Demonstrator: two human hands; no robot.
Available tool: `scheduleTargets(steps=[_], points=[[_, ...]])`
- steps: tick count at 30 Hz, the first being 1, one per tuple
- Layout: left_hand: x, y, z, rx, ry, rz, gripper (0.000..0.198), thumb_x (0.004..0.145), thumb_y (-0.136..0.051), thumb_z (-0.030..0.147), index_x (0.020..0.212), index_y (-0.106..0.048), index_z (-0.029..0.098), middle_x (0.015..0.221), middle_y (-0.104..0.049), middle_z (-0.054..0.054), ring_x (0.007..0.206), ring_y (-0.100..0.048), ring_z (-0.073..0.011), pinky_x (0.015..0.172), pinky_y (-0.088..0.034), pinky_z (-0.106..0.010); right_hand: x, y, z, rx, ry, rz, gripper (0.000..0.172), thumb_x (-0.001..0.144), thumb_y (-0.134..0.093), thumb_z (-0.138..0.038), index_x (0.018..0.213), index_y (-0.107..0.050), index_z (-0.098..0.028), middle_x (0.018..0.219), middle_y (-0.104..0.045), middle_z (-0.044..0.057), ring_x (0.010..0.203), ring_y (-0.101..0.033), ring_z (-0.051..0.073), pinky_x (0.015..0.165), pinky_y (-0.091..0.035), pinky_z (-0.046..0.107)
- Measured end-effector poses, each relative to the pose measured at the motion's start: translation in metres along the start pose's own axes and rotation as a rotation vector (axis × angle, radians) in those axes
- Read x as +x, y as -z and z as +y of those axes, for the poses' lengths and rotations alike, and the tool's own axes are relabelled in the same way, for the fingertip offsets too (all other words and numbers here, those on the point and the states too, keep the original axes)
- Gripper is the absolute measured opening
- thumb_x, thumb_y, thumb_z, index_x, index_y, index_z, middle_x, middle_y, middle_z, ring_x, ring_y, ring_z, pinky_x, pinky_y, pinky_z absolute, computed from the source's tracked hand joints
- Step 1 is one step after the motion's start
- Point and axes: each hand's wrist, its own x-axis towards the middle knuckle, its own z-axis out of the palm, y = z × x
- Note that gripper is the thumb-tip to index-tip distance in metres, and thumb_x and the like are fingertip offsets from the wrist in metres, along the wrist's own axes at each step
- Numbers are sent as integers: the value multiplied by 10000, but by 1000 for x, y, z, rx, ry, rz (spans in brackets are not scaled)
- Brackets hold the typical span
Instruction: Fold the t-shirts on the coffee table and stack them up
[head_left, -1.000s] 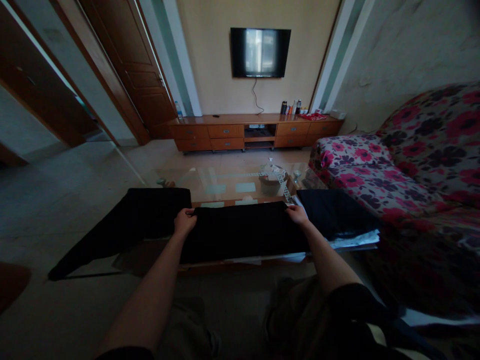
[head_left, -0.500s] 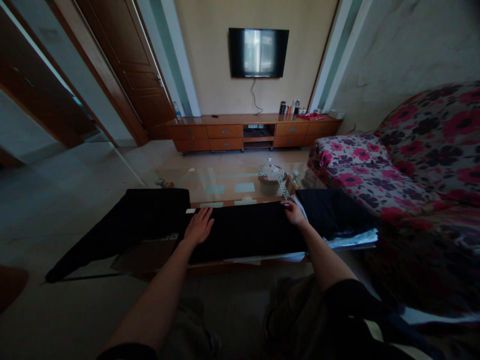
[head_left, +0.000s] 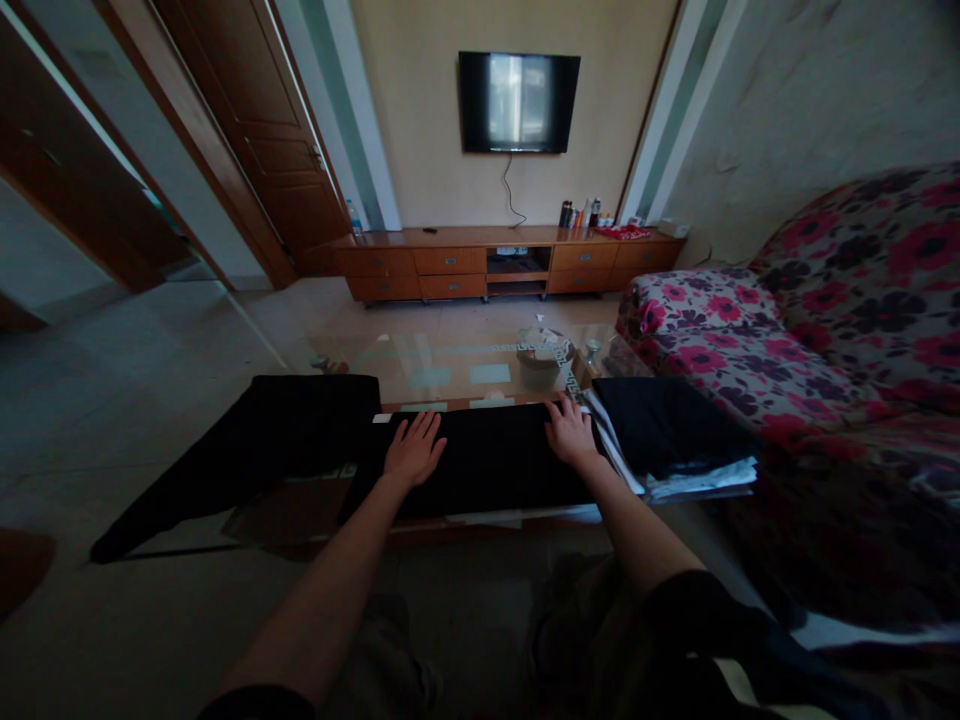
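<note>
A black garment (head_left: pixel 495 465), folded into a long flat strip, lies on the glass coffee table (head_left: pixel 450 345) in front of me. My left hand (head_left: pixel 415 452) rests flat near its left end with the fingers apart. Close to that hand, a small white tag (head_left: pixel 382 418) shows at the far edge. My right hand (head_left: pixel 572 434) lies on the right end of the garment, fingers stretched toward the far edge. Pale cloth or paper shows under the near edge; its kind is unclear.
Left of my hands another black garment (head_left: pixel 300 425) is spread, one long end hanging past the table. To the right sits a folded dark piece (head_left: pixel 667 425) on light layers. Beyond are a basket (head_left: pixel 541 370), a wooden TV cabinet (head_left: pixel 450 265) and a flowered sofa (head_left: pixel 750 340).
My right hand has shifted left and flattened from a pinch at the garment's right edge. My left hand has slid slightly right. The garment's right end has moved left, uncovering pale layers.
</note>
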Motion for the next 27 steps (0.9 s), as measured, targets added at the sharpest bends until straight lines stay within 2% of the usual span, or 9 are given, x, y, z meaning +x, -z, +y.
scheduleTargets(steps=[2, 5, 11, 15, 18, 20, 22, 24, 27], points=[[1, 0, 6, -8, -19, 23, 573, 1012, -440, 411, 1556, -479, 235, 1674, -372, -91, 1569, -277, -278, 1304, -92, -462, -1, -3, -8, 24, 79, -70, 559, 1018, -466, -325, 1573, -436, -263, 1686, -305, 111, 1520, -265, 338, 1184, -280, 567], [0, -3, 11, -21, -16, -14, 589, 1016, -429, 431, 1564, -469, 219, 1667, -385, -93, 1561, -297, -279, 1292, -175, -444, -3, -17, -15, 43, 78, -172, 575, 1041, -436, -401, 1604, -387, -290, 1708, -281, 80, 1572, -178, 306, 1209, -239, 569], [-5, -14, 8, -17, 17, -48, 652, 1016, -420, 469, 1620, -369, 230, 1710, -285, -82, 1595, -204, -278, 1297, -141, -468, -9, -46, -15, -13, 34, -114, 626, 1060, -373, -433, 1660, -267, -288, 1746, -152, 54, 1609, -78, 273, 1257, -136, 534], [-3, -14, 13, 13, 39, -36, 674, 1000, -447, 464, 1623, -364, 222, 1703, -298, -97, 1595, -205, -279, 1302, -104, -468, -9, -46, -21, -39, 20, -111, 631, 1056, -377, -422, 1657, -284, -256, 1743, -153, 63, 1609, -81, 285, 1263, -118, 539], [2, -13, 26, 23, 23, -1, 679, 998, -446, 483, 1609, -396, 191, 1686, -330, -130, 1597, -196, -295, 1303, -86, -479, -10, -40, -37, -50, 36, -60, 654, 1044, -408, -426, 1654, -294, -220, 1739, -155, 99, 1608, -90, 304, 1265, -81, 560], [5, -13, 35, 33, -28, 5, 664, 1012, -418, 489, 1620, -378, 226, 1695, -320, -94, 1601, -184, -269, 1306, -95, -457, -10, -39, -51, -30, 112, -47, 679, 1044, -406, -463, 1663, -268, -219, 1743, -127, 95, 1609, -81, 297, 1270, -75, 546], [8, -16, 43, 44, -71, -14, 650, 1018, -406, 491, 1631, -351, 281, 1701, -313, -43, 1600, -189, -244, 1305, -114, -439, -10, -39, -64, -3, 171, -87, 677, 1050, -381, -517, 1666, -258, -262, 1748, -121, 57, 1610, -82, 284, 1272, -97, 523], [11, -20, 48, 54, -64, -47, 653, 1014, -417, 504, 1631, -349, 301, 1691, -339, -36, 1590, -223, -255, 1298, -142, -454, -7, -40, -76, 8, 156, -149, 663, 1050, -364, -563, 1653, -292, -298, 1743, -166, 45, 1603, -116, 295, 1265, -122, 528], [18, -23, 54, 77, 7, -82, 638, 1023, -385, 513, 1601, -418, 245, 1636, -435, -101, 1544, -331, -307, 1269, -211, -506, 0, -41, -93, -1, 72, -162, 643, 1042, -357, -608, 1589, -431, -279, 1686, -333, 107, 1552, -254, 349, 1229, -180, 578]])
